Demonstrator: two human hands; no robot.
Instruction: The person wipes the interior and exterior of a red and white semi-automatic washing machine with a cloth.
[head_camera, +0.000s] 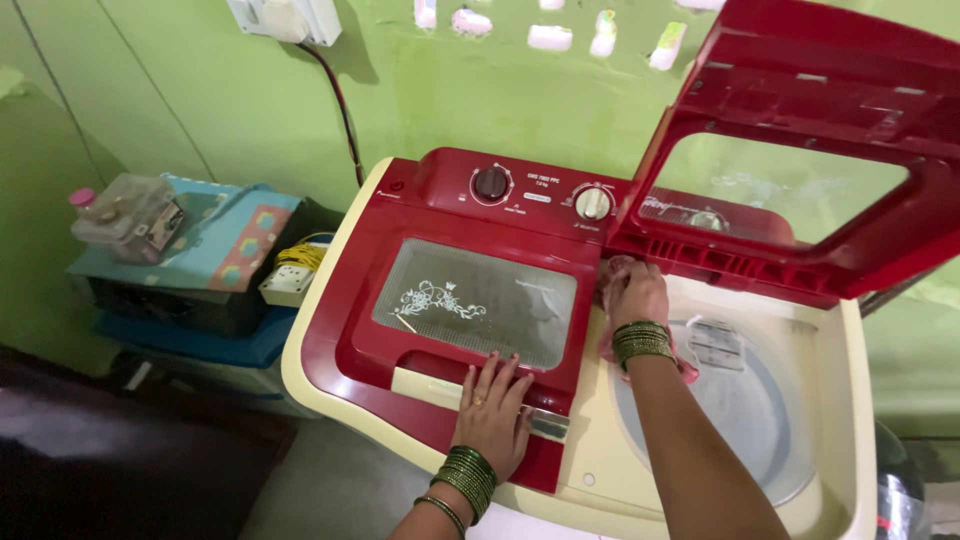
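Observation:
A red and cream twin-tub washing machine (330, 330) fills the view. My left hand (492, 408) lies flat, fingers spread, on the closed red lid (480, 300) of the left tub, near its front edge. My right hand (633, 293) is closed on a pink cloth (612, 275) and presses it against the cream rim by the hinge of the raised red lid (800, 160) over the right tub. The round inner cover of the right tub (750, 400) lies below my right forearm. Green bangles circle both wrists.
Two control knobs (492, 183) sit on the red back panel. A cable runs up the green wall to a socket box (285, 18). Left of the machine stand a clear jar (125, 215), a patterned cloth-covered stack and a white extension board (288, 282).

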